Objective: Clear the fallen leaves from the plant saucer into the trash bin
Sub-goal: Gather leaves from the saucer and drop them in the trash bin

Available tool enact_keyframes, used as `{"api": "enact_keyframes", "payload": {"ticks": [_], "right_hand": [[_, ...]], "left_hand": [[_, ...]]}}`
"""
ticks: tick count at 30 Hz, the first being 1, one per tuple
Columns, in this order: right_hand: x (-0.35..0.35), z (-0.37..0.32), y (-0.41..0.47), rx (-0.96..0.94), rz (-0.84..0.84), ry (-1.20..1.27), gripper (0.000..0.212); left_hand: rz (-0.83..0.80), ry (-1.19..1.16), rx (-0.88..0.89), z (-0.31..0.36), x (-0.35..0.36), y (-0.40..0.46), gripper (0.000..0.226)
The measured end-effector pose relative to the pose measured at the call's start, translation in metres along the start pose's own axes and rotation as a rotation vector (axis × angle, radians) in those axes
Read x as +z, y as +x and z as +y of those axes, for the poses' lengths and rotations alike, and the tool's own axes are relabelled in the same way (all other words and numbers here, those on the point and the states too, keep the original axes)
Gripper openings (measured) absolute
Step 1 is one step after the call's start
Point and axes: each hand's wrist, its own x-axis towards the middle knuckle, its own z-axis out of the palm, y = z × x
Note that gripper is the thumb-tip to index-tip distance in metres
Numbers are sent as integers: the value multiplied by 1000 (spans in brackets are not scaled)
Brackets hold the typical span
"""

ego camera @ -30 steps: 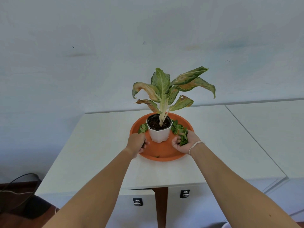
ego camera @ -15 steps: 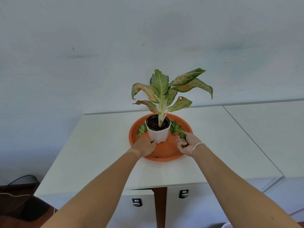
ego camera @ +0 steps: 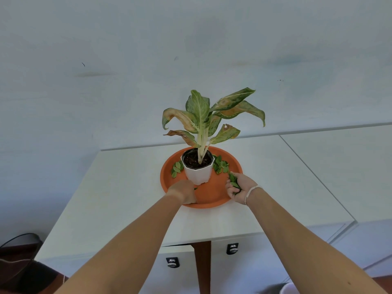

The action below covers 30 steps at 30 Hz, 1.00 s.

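An orange plant saucer (ego camera: 233, 166) sits on the white worktop (ego camera: 118, 198), toward its far middle, with a white pot (ego camera: 198, 174) standing upright in the saucer's centre. The pot holds a plant (ego camera: 203, 119) with broad green leaves, several browned at the tips.

Small fallen leaves lie in the saucer in two loose clusters: one on the left of the pot (ego camera: 176, 169), just beside its wall, and a larger one on the right (ego camera: 220, 165), touching the pot's far right side.

The right hand (ego camera: 238, 188) is over the saucer's near right rim, palm turned up and fingers (ego camera: 230, 185) curled partly closed around a bunch of green leaves (ego camera: 234, 182). A pale band circles that wrist.

The left hand (ego camera: 184, 192) rests on the near left part of the saucer, just in front of the pot, seen from the back with its fingers bent under; a sliver of green shows at its right edge, but whether it grips anything cannot be told
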Motion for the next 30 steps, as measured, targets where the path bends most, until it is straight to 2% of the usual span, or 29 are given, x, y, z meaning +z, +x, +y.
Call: {"api": "enact_keyframes", "payload": {"ticks": [4,8,10,14,16,19,25,30], "right_hand": [[-3,0,-2,-14,-4,-13,29],[-6,-3,-5,-33,-11,-10,28],[-10,-7,-7,-50,-15,12,28],[-29,-18,-17,-91,-23,80,29],[-42,-25,-24,-128,-21,123,29],[-70,-39,-37,-206,15,203,30],[-151,-58,-72,-352,121,384,33],[-231,-52,-104,-488,254,515,32]], "left_hand": [[7,-70,-10,3,-3,-6,24],[41,-525,-10,17,-12,-15,36],[36,-750,-35,29,-17,-19,33],[-116,-1217,-82,55,-24,-15,23],[-160,-1353,-71,72,-23,-10,18],[-228,-1443,-28,105,-19,-4,25],[-375,-1525,30,190,0,3,23],[-568,-1460,110,275,37,-6,24]]}}
